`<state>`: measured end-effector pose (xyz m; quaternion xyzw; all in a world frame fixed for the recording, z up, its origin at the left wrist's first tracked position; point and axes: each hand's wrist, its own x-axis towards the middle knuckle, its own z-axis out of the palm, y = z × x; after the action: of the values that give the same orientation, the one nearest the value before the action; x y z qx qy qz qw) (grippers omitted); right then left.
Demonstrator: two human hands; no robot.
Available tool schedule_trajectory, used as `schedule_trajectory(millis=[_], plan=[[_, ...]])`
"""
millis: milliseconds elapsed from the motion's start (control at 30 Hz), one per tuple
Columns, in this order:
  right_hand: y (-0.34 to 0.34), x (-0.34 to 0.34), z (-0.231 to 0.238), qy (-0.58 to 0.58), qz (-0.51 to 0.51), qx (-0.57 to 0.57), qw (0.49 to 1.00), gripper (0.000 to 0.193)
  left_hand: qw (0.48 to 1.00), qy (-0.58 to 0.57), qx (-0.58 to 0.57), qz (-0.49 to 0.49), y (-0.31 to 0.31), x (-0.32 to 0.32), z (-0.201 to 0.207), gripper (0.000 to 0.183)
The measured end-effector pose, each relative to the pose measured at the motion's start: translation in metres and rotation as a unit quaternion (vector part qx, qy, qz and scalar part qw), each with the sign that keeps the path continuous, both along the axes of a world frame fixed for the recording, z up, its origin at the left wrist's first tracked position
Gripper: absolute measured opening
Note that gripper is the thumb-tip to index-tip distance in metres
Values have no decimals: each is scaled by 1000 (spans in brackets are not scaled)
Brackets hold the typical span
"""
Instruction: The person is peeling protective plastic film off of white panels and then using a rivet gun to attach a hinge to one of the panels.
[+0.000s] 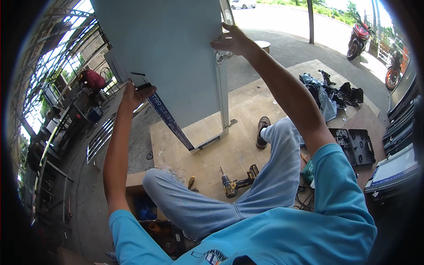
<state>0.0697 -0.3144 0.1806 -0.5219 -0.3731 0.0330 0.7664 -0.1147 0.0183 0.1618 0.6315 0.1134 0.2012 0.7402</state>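
A tall framed panel [185,66] with a grey-blue face stands on the wooden board in front of me, its lower end toward my feet. Blue printed protective tape [170,118] runs down its left edge. My left hand [132,93] is closed around that edge, beside a small black piece [143,86]. Higher up, my right hand [234,40] grips the right edge, thumb and fingers apart around the frame. Just below it, a metal fitting [223,56] sticks out from the frame. The far sides of the panel are hidden.
Between my legs lie a cordless drill [230,185] and a screwdriver [191,182] on the wooden board [247,110]. To the right are an open black tool case [355,148], crumpled plastic bags [327,99] and stacked frames [395,170]. A box [137,194] sits by my left knee.
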Motion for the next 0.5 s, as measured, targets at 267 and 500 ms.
schedule_trajectory(millis=[267,500], plan=[[80,44,17,56,-90,-176,979,58,996,-27,28,82,40,2,-15,106],[90,102,23,46,20,-98,994,51,977,4,203,63,56,28,-11,99]])
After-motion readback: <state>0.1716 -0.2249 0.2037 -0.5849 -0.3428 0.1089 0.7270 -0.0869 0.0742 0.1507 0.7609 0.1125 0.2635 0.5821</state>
